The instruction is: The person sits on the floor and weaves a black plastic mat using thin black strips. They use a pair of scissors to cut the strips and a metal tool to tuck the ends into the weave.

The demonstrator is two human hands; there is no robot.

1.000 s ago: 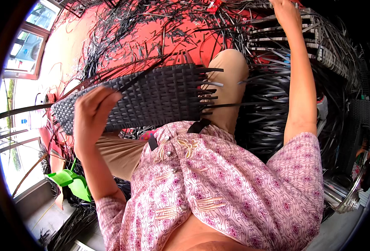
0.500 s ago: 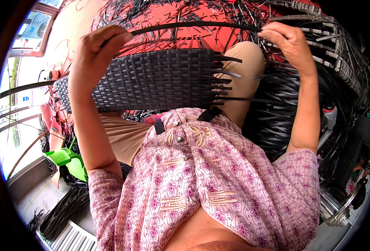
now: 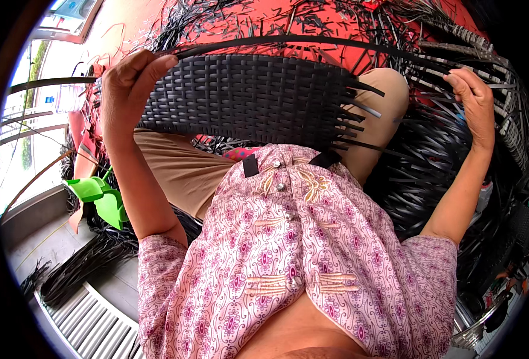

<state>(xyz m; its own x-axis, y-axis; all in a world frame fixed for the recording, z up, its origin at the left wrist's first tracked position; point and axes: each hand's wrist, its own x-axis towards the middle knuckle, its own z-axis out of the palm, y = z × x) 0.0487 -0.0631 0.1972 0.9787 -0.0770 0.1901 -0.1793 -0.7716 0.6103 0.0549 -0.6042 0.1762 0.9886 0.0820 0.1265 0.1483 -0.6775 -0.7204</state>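
strip [image 3: 288, 39] arches across upper centre of the frame, finger-pinched by my left hand [image 3: 127, 87] at upper left and my right hand [image 3: 475, 102] at upper right; best held flat (no twist), evenly tensioned, above the woven panel [image 3: 246, 99].

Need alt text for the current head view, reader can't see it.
A seated person holds a bowed dark strip between left hand and right hand. A dark woven panel lies across the legs. Loose strips are heaped to the right, and a bright green plastic object shows at left.
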